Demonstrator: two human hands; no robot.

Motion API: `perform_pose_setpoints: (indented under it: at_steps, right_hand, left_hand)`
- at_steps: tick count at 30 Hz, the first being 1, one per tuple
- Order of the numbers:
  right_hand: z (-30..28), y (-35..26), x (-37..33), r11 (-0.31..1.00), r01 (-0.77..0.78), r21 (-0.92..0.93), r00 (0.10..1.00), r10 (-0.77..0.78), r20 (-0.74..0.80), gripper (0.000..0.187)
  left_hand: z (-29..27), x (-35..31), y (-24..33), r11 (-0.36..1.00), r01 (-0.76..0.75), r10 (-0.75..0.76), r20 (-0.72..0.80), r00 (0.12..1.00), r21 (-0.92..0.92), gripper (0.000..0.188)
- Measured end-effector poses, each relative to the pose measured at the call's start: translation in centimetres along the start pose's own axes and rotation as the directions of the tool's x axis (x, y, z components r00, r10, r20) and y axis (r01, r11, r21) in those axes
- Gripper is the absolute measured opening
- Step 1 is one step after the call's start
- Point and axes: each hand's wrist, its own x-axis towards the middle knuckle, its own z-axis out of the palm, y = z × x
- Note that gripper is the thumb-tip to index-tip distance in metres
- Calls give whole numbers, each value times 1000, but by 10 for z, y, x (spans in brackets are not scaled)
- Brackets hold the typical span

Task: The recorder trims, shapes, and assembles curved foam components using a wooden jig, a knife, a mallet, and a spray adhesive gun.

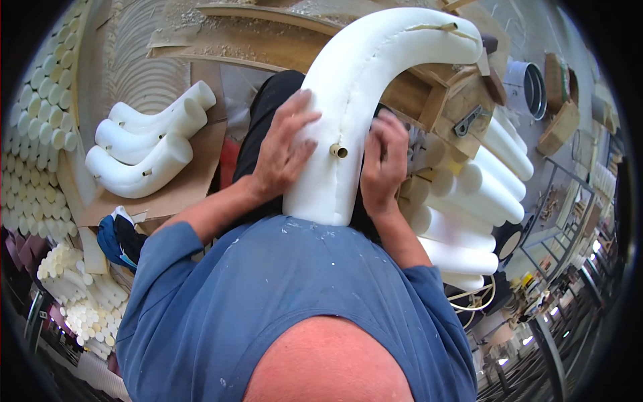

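A thick white foam elbow (pixel 335 100) stands against my shirt front, rising over my lap and bending to the right at its far end. A rough seam runs along its upper face. One short brass-coloured tube (pixel 339 152) sticks out of the seam near me, and another (pixel 450 27) sits near the far end. My left hand (pixel 287 144) lies against the elbow's left side, fingers apart. Curled and slightly blurred, my right hand (pixel 384 161) is at its right side; whatever its fingers may hold is hidden.
Several smaller white elbows (pixel 144 151) lie on a brown board (pixel 201 181) at left. White foam cylinders (pixel 479 187) are stacked at right, below a wooden block with a dark metal tool (pixel 467 121). Beyond my knees are wooden troughs (pixel 234 47). A metal bucket (pixel 526 88) stands far right.
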Motion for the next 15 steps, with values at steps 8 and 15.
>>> perform_pose_setpoints:
  at_steps: [8,15]
  right_hand:
    - [5,-7,-18,994,45,100,991,-57,120,19]
    - [6,-1,-16,994,113,7,961,-111,255,28]
  left_hand:
    - [16,-7,2,996,-84,84,-9,996,21,23]
    - [23,-5,-3,977,-136,145,-48,988,162,18]
